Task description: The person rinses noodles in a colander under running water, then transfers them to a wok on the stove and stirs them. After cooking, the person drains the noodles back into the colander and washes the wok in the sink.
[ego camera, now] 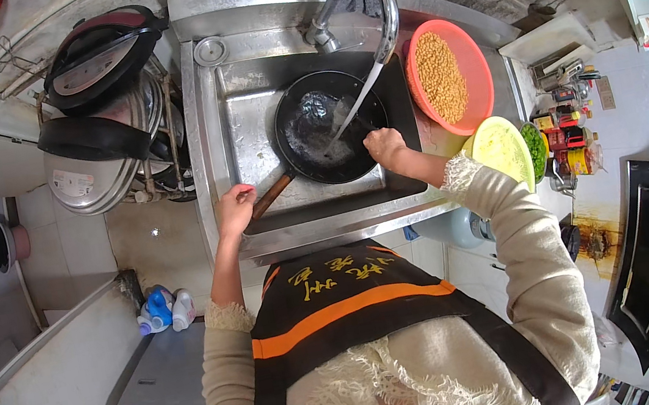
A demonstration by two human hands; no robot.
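Observation:
A black wok (pixel 311 121) with a wooden handle (pixel 272 196) sits in the stainless-steel sink (pixel 244 126). Water (pixel 357 108) runs into it from the curved chrome faucet (pixel 384 6), and some water lies in its bottom. My right hand (pixel 386 149) is closed at the wok's right rim around a small dark object, mostly hidden by the fingers; its kind is unclear. Beside the tip of the wooden handle, over the sink's left edge, my left hand (pixel 237 207) has its fingers curled. Whether it touches the handle cannot be made out.
Right of the basin stand a pink basket (pixel 480 73) of soybeans (pixel 440 77), a yellow-green basket (pixel 499 150) of pale shredded food and a bowl of chopped greens (pixel 537 151). Stacked pots and lids (pixel 98 156) fill a rack at left. Condiment bottles (pixel 574 136) stand farther right.

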